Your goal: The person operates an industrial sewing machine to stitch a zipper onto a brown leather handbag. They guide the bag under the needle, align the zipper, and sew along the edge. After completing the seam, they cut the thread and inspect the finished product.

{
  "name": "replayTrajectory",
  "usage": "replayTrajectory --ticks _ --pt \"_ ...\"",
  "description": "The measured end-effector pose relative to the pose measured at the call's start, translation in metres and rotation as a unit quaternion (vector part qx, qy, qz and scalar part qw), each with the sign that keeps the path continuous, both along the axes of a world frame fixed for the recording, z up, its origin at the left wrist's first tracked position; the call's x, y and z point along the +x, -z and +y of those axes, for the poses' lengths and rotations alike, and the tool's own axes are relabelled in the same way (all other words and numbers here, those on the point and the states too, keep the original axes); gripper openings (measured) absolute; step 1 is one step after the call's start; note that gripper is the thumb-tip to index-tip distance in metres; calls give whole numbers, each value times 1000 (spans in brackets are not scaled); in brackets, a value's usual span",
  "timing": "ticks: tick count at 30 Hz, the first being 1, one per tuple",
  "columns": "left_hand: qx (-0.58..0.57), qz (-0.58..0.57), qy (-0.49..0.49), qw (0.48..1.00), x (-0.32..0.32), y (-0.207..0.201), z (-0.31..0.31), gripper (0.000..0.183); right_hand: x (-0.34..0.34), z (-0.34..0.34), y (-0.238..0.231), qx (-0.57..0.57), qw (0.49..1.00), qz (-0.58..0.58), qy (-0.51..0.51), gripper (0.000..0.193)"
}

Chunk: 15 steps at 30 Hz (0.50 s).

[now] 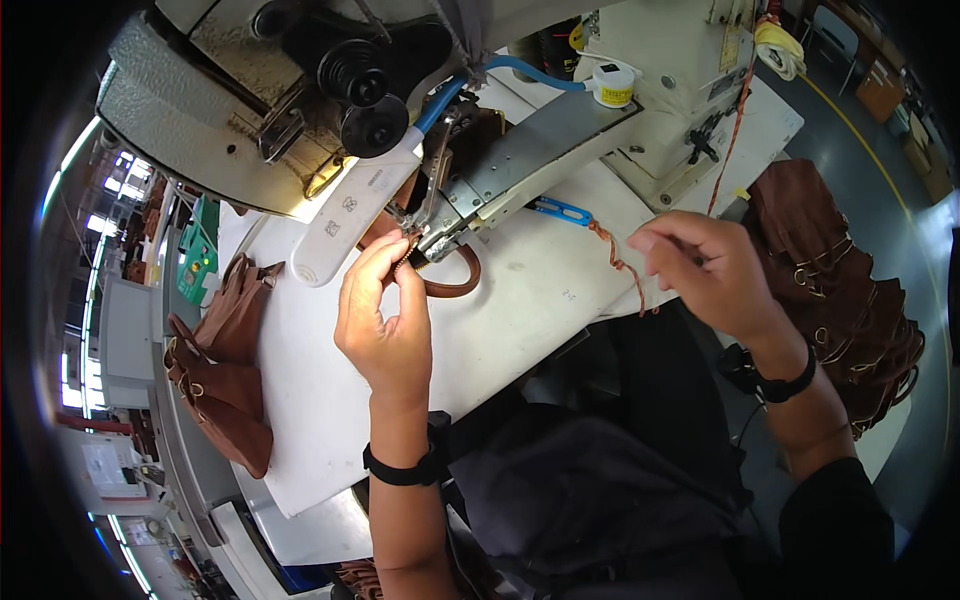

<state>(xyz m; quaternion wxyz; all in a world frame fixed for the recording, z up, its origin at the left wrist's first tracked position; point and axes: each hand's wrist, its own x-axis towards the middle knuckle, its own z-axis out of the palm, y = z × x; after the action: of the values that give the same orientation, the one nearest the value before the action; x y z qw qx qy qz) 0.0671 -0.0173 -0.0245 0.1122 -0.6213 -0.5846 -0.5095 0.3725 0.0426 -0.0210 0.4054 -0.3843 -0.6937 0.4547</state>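
While left hand (388, 325) pinches brown piece (458, 289), right hand (715, 270) hovers, grip unclear.

The left hand (385, 325) and the sewing machine hide most of the brown leather piece (382, 226), so its whole shape can't be seen. Both ends of the curved brown leather handle (462, 287) are covered too. The right hand (715, 270) curls up, so you can't tell if anything is inside. The big white metal sewing machine (190, 130) is cut off at the top. Past the white flat table's (520, 335) left edge, the room's small things look blurry.
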Motion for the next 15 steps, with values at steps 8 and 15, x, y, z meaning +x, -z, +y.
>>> replayTrajectory --ticks 8,15 --pt "-7 174 31 984 -10 -21 -3 32 38 16 -15 -4 999 -15 52 21" --pt "-28 153 -1 988 -2 -23 -3 30 49 28 -26 55 994 -18 90 22"
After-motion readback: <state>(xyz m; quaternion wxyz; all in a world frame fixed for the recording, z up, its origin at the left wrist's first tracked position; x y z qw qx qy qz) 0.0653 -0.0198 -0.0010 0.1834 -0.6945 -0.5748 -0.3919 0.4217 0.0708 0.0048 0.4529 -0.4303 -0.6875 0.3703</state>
